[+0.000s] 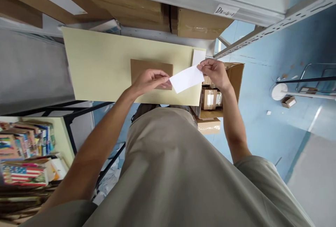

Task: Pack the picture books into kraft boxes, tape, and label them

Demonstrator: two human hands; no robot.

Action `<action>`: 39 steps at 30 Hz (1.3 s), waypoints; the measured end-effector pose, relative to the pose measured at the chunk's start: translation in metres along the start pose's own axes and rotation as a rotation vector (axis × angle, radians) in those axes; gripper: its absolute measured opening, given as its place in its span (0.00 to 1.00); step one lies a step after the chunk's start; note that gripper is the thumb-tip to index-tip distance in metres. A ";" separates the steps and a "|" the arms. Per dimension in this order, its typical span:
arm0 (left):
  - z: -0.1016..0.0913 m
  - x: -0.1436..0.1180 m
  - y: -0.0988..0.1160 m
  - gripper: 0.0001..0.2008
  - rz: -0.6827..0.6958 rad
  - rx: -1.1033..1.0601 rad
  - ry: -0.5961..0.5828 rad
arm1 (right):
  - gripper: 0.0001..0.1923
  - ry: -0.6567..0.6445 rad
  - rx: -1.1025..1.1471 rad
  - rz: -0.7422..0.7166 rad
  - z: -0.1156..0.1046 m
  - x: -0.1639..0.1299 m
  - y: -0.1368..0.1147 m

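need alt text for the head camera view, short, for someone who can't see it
Two bare hands hold a white paper slip by its ends, left hand and right hand, above a flat brown envelope lying on a pale yellow table. Cardboard boxes sit on shelving beyond, and stacked books lie at lower left.

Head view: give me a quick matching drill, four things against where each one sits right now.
Things:
1. white paper slip
2. flat brown parcel
3. open carton
4. books

Places:
A. lower left, stacked on a shelf
B. held between left hand and right hand
C. on the pale yellow tabletop
D. on the blue floor, behind the right hand

Pairs: 1-B, 2-C, 3-D, 4-A
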State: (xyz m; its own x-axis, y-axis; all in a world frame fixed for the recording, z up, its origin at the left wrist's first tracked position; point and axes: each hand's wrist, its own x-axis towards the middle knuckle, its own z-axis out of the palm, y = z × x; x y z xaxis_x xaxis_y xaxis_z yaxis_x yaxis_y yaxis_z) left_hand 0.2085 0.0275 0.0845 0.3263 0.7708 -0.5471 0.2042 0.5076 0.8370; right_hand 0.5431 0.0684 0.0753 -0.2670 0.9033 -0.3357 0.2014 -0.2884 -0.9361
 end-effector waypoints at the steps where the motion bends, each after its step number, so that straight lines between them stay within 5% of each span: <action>1: -0.006 -0.002 -0.002 0.21 0.005 0.003 -0.003 | 0.17 -0.001 -0.011 0.004 0.006 0.000 -0.004; 9: -0.066 -0.017 -0.032 0.19 0.052 -0.038 -0.080 | 0.23 0.121 -0.180 0.043 0.078 0.009 -0.015; 13: -0.102 -0.030 -0.050 0.21 0.099 -0.090 -0.096 | 0.23 0.262 -0.360 0.019 0.153 0.007 -0.026; 19: -0.162 -0.062 -0.071 0.23 0.183 -0.097 -0.109 | 0.28 -0.006 -0.074 0.085 0.284 0.000 -0.057; 23: -0.196 -0.082 -0.086 0.21 0.229 -0.112 -0.102 | 0.31 -0.029 0.063 0.123 0.341 0.009 -0.066; 30: -0.233 -0.103 -0.103 0.21 0.244 -0.107 -0.055 | 0.33 0.024 0.067 0.169 0.393 0.027 -0.071; 39: -0.255 -0.107 -0.115 0.22 0.218 -0.103 -0.045 | 0.33 0.004 0.025 0.187 0.414 0.040 -0.061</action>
State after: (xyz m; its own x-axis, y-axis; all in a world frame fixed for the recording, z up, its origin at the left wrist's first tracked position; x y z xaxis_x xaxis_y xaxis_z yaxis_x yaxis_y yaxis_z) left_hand -0.0857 -0.0151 0.0451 0.3940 0.8495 -0.3509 0.0300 0.3697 0.9287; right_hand 0.1297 -0.0093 0.0759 -0.2231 0.8348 -0.5034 0.2238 -0.4588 -0.8599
